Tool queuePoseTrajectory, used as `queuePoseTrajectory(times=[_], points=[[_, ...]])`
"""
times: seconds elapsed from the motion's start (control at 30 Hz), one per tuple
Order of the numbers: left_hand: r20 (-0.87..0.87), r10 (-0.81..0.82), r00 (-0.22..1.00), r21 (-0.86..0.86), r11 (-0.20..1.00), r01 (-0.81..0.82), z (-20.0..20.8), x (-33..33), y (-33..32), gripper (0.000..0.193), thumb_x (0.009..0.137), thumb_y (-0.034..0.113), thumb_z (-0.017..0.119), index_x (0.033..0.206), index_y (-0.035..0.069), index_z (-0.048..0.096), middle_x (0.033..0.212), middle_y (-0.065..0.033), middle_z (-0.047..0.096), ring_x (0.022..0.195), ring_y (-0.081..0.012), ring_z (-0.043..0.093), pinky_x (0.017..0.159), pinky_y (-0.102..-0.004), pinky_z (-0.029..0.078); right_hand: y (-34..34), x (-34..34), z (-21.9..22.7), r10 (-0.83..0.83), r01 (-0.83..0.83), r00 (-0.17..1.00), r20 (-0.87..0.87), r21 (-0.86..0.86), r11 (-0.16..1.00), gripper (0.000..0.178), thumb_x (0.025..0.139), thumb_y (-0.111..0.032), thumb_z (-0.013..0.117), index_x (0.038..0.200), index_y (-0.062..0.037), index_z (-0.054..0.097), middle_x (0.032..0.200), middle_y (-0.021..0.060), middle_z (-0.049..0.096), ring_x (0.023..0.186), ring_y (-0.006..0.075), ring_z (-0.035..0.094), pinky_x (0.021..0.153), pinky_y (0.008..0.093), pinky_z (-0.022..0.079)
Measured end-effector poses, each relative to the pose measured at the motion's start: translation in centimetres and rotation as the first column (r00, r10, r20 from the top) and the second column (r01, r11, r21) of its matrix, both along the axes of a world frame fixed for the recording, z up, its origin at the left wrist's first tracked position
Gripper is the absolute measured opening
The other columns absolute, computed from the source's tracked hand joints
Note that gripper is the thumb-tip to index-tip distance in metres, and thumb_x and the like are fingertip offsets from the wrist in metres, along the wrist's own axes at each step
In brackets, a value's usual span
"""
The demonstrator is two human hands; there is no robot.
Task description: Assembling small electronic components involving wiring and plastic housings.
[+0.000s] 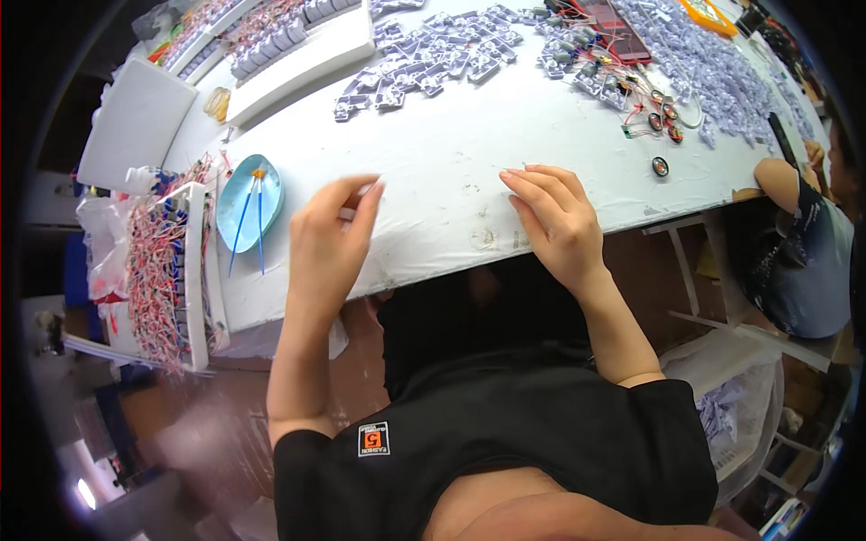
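My left hand point(332, 230) hovers over the near part of the white table, its thumb and forefinger tips meeting in a pinch. Whether anything small sits between those tips I cannot make out. To its left lies a light blue oval dish point(227, 206) with two thin blue-handled brushes point(261, 225) resting in it, their handles over the near rim. My right hand point(561, 212) is held to the right of centre, fingers stretched forward and thumb apart. No object shows in it. Between the two hands the tabletop point(442, 212) bears small dark stains.
Grey plastic housings point(437, 54) spread across the back, with a larger pile point(713, 72) at right. Wired parts point(645, 90) and a small round speaker-like piece point(660, 167) lie nearby. At left stands a white foam tray point(194, 270) of red-wired parts. A co-worker point(798, 243) sits at right.
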State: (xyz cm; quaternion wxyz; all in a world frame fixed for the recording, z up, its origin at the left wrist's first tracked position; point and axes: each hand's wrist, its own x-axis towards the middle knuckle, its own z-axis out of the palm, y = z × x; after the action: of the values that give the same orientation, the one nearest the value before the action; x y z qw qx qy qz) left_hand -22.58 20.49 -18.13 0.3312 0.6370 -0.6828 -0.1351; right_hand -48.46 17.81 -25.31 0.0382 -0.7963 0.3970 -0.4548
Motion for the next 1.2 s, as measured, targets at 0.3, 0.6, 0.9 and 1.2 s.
queuePoseTrajectory(times=[0.3, 0.6, 0.9, 1.2], points=[[0.194, -0.370, 0.909, -0.255, 0.876, 0.410, -3.5, -8.5, -12.2, 0.016, 0.090, 0.004, 0.066, 0.105, 0.004, 0.070, 0.092, -0.0130, 0.068, 0.082, -0.0263, 0.069, 0.074, -0.0332, 0.055, 0.0, 0.4, -0.8, -0.037, 0.037, 0.999, 0.019, 0.004, 0.999, 0.034, 0.077, 0.002, 0.066, 0.110, -0.0042, 0.069, 0.104, 0.0076, 0.068, 0.104, 0.0264, 0.063, 0.089, 0.0379, 0.053], [0.319, -0.336, 0.887, -0.316, 0.844, 0.433, -4.4, -15.3, -19.9, 0.035, 0.088, 0.014, 0.069, 0.121, 0.005, 0.064, 0.116, -0.0144, 0.065, 0.116, -0.0307, 0.058, 0.101, -0.0413, 0.046, 0.0, 0.0, -0.9, -0.035, 0.035, 0.998, 0.043, 0.012, 0.999, 0.030, 0.079, -0.001, 0.067, 0.109, -0.0045, 0.069, 0.105, 0.0067, 0.068, 0.105, 0.0262, 0.062, 0.089, 0.0360, 0.054], [0.210, -0.377, 0.902, 0.015, 0.924, 0.382, -3.4, -15.0, -20.6, 0.054, 0.087, 0.026, 0.072, 0.135, 0.008, 0.056, 0.127, -0.0097, 0.065, 0.126, -0.0267, 0.052, 0.107, -0.0375, 0.041, 0.0, -0.1, -1.1, -0.036, 0.036, 0.998, 0.048, 0.016, 0.999, 0.031, 0.080, 0.000, 0.067, 0.111, -0.0043, 0.069, 0.104, 0.0067, 0.068, 0.105, 0.0262, 0.063, 0.089, 0.0359, 0.054], [0.313, -0.360, 0.879, -0.058, 0.916, 0.396, -3.4, -11.1, -15.7, 0.049, 0.086, 0.023, 0.072, 0.130, 0.006, 0.060, 0.116, -0.0138, 0.067, 0.117, -0.0319, 0.056, 0.102, -0.0417, 0.044, -0.1, -0.2, -0.7, -0.045, 0.045, 0.999, 0.019, 0.022, 0.999, 0.031, 0.079, 0.000, 0.066, 0.110, -0.0046, 0.069, 0.102, 0.0063, 0.068, 0.105, 0.0255, 0.063, 0.089, 0.0350, 0.054]])
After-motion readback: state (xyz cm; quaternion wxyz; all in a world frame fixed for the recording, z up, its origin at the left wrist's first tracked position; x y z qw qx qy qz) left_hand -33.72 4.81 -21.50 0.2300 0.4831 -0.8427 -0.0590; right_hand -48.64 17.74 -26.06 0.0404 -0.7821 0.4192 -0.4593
